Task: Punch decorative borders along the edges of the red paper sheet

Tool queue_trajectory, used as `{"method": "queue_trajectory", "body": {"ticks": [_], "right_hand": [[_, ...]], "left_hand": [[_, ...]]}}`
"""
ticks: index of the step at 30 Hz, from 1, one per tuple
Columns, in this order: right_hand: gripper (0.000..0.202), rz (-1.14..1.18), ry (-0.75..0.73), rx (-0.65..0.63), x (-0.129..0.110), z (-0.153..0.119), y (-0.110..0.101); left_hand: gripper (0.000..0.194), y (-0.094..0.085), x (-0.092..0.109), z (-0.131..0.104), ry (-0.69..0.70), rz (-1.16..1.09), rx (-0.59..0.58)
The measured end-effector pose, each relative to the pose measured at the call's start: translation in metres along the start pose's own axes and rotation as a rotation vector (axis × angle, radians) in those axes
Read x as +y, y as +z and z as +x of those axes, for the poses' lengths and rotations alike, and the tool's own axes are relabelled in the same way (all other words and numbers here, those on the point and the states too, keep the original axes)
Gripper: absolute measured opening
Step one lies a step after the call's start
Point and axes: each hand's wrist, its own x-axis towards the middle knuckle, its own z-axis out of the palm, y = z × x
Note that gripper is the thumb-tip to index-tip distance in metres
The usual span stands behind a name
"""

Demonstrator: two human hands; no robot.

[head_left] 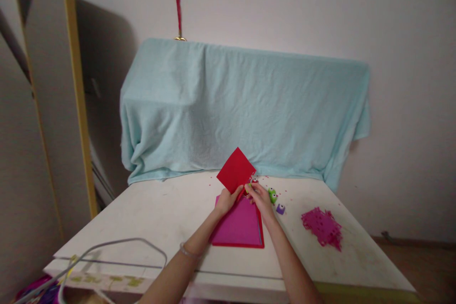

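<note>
A red sheet of paper (235, 169) is held up at a tilt, with small cut-outs along its right edge. My left hand (228, 199) pinches its lower corner. At that same lower right edge, my right hand (259, 197) is closed around a small object, mostly hidden by the fingers, with a bit of green showing. Beneath both hands lies a stack of pink paper (238, 226) on red sheets. Just right of my right hand are a green punch (272, 195) and a purple punch (280, 209).
Punched pink paper (322, 228) lies in a heap on the right of the white table (160, 209). Tiny paper bits are scattered near the punches. A light blue cloth (245, 109) hangs behind. A grey metal frame (133, 239) juts over the front left edge.
</note>
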Motion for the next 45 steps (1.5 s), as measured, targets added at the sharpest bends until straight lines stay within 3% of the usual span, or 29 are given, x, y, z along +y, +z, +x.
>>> {"method": "queue_trajectory", "body": {"ticks": [22,29,38,45], "right_hand": [[0.041,0.065,-0.037,-0.007,-0.0006,-0.0015,-0.0002],[0.043,0.049,-0.056,0.020,-0.0055,-0.0053,0.0008],[0.046,0.051,-0.059,0.050,-0.0062,-0.0045,0.0008],[0.047,0.052,-0.059,0.044,-0.0067,-0.0035,-0.0006]], "left_hand": [[0.047,-0.0008,0.0047,-0.0014,-0.016,0.058,0.005],[0.053,-0.0010,0.0036,0.0004,-0.089,0.096,-0.015],[0.038,-0.0015,0.0082,-0.0011,-0.035,-0.036,-0.002],[0.039,-0.0003,0.0112,-0.0021,0.004,-0.079,0.070]]}}
